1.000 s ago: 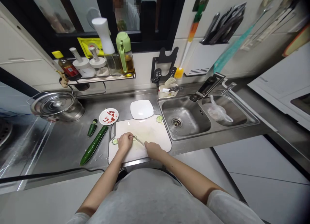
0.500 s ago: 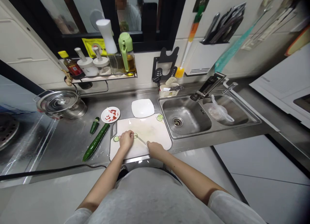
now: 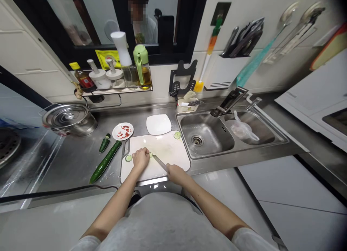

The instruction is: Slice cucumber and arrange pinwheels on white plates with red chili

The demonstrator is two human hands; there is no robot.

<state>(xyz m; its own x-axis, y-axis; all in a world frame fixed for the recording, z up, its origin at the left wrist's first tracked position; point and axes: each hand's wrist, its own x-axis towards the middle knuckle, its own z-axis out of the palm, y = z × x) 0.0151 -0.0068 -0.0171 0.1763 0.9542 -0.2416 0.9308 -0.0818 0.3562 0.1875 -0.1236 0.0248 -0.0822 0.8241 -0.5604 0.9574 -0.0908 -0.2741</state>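
Observation:
On the white cutting board (image 3: 168, 146), my left hand (image 3: 141, 159) has its fingers curled against a cucumber slice (image 3: 151, 155) with a green rim. My right hand (image 3: 176, 173) is wrapped round the handle of a knife (image 3: 160, 162). The blade slants up and left, its tip just right of the slice. Another cucumber piece (image 3: 128, 158) lies left of my left hand. Several slices (image 3: 177, 135) sit at the board's far right corner. A long cucumber (image 3: 105, 163) and a short cut cucumber piece (image 3: 104, 144) rest on the counter to the left.
Behind the board are a plate of chopped red bits (image 3: 123, 131) and a white square plate (image 3: 158, 124). The sink (image 3: 207, 135) adjoins on the right, with a plastic bag (image 3: 243, 129) in its second basin. A lidded pot (image 3: 72, 119) stands left, below a condiment rack (image 3: 116, 89).
The knife has drawn back to the right, so its tip is now clear of the slice. My left hand stays by the slice. The camera view has shifted slightly.

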